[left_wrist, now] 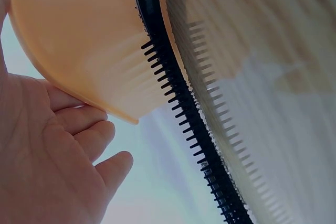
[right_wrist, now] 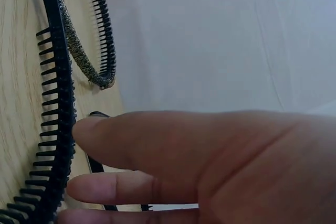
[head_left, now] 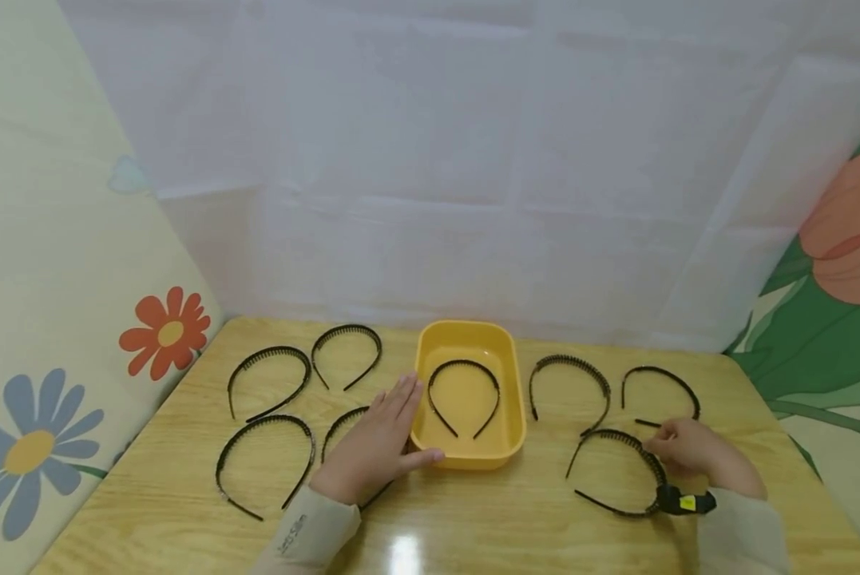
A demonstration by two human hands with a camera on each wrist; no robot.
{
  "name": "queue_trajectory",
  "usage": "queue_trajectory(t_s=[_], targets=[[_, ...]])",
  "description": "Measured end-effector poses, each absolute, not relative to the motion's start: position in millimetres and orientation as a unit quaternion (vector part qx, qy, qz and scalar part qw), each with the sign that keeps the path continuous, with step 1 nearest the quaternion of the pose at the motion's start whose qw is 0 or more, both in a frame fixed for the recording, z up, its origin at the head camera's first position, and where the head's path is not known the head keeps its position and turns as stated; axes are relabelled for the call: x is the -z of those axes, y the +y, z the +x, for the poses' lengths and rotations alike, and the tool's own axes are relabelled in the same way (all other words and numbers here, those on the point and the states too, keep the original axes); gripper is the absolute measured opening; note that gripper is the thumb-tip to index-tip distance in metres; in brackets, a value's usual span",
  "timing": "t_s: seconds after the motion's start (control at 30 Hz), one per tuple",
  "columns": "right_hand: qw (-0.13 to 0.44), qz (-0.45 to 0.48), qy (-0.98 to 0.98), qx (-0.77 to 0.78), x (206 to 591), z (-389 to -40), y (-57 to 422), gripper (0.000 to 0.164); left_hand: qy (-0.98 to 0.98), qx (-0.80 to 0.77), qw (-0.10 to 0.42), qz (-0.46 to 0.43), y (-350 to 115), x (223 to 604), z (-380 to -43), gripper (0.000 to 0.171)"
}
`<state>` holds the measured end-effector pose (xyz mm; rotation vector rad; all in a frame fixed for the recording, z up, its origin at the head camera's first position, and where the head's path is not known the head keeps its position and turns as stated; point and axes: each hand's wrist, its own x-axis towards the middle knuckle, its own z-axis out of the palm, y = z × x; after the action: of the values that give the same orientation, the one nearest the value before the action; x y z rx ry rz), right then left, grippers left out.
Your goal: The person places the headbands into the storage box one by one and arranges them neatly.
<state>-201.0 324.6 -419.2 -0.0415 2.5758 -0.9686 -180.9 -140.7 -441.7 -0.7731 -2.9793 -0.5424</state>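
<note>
In the head view, a yellow plastic box (head_left: pixel 473 461) stands mid-table with one thin black headband (head_left: pixel 464 363) inside. My left hand (head_left: pixel 375 439) rests against the box's left side, fingers straight, thumb by its front edge. A toothed headband (head_left: pixel 346 417) is partly hidden under that hand. At the right, my right hand (head_left: pixel 703 451) is at the outer edge of a black toothed headband (head_left: pixel 620 438) lying on the table. The right wrist view shows its thumb and fingers extended, tips right at the band's outer side, not closed round it.
Left of the box lie more black headbands (head_left: pixel 270 350), (head_left: pixel 346 328), (head_left: pixel 266 421). Beyond the right hand are a glittery toothed headband (head_left: pixel 572 361) and a thinner headband (head_left: pixel 663 370). A white sheet (head_left: pixel 430 160) hangs behind the wooden table (head_left: pixel 473 527).
</note>
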Motion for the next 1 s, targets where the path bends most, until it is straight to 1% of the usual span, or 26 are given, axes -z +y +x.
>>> queue_trajectory(t_s=[0.07,0.3,0.53,0.63,0.8,1.0], targets=[[0.207,-0.015,0.911,0.357,420.2,-200.9,328.0,0.019,-0.953,0.174,0.011,-0.249,-139.3,441.6,-181.5,0.107],[0.236,-0.008,0.895,0.379,424.9,-200.5,329.1,0.026,-0.952,0.176,0.010,-0.251,-141.4,442.7,-180.5,0.108],[0.198,-0.018,0.911,0.362,426.2,-199.1,328.7,0.023,-0.949,0.186,0.017,-0.254,-141.4,444.6,-181.9,0.107],[0.200,-0.009,0.910,0.364,426.9,-200.0,328.2,0.021,-0.949,0.186,0.017,-0.253,-141.4,443.8,-181.1,0.107],[0.206,-0.007,0.904,0.376,427.8,-201.1,329.9,0.022,-0.949,0.186,0.018,-0.255,-140.8,442.0,-180.7,0.106],[0.188,0.000,0.908,0.374,424.9,-201.3,329.3,0.012,-0.949,0.181,0.018,-0.257,-141.4,442.5,-181.0,0.107]])
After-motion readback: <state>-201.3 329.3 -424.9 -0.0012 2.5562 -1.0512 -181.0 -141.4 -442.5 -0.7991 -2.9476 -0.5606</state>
